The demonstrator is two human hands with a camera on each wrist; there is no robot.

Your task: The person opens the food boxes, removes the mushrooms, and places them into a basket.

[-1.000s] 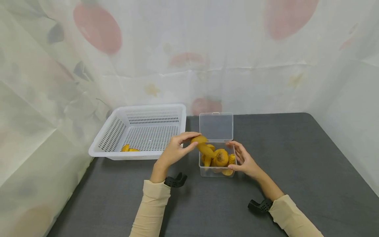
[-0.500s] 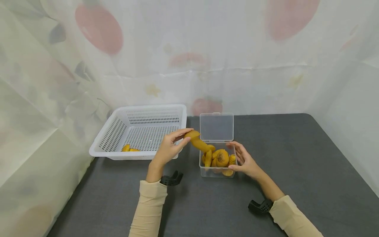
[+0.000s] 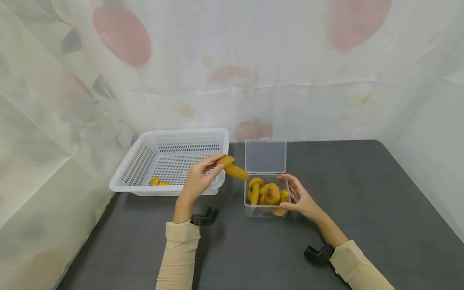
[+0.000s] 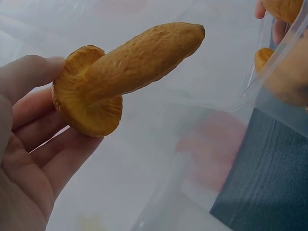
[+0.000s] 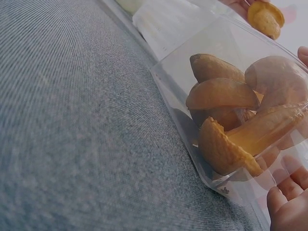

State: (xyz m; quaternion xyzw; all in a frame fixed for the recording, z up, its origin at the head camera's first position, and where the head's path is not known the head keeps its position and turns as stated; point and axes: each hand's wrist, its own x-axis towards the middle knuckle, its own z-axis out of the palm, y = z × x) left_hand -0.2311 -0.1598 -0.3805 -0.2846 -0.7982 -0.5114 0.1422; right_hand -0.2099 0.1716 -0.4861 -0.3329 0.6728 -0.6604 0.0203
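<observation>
My left hand [image 3: 195, 181] pinches a yellow-brown mushroom [image 3: 235, 172] by its cap, between thumb and fingers, in the air left of a clear plastic box [image 3: 258, 212]. In the left wrist view the gilled underside of the held mushroom [image 4: 144, 60] shows, its thick stem pointing away from the palm. My right hand [image 3: 303, 202] grips the right side of the box, thumb near the front corner and fingers farther back. Several mushrooms [image 5: 224, 94] lie piled inside the box. Its hinged lid [image 3: 266, 156] stands raised behind it.
A white perforated basket [image 3: 119, 181] stands at the back left, with some yellow mushroom [image 3: 155, 181] showing by its near wall. A dark grey cloth [image 3: 348, 181] covers the table. Patterned curtains [image 3: 304, 108] hang behind and at the left.
My left hand has moved left and slightly up with the mushroom, away from the box toward the basket. The right hand and the box have stayed in place.
</observation>
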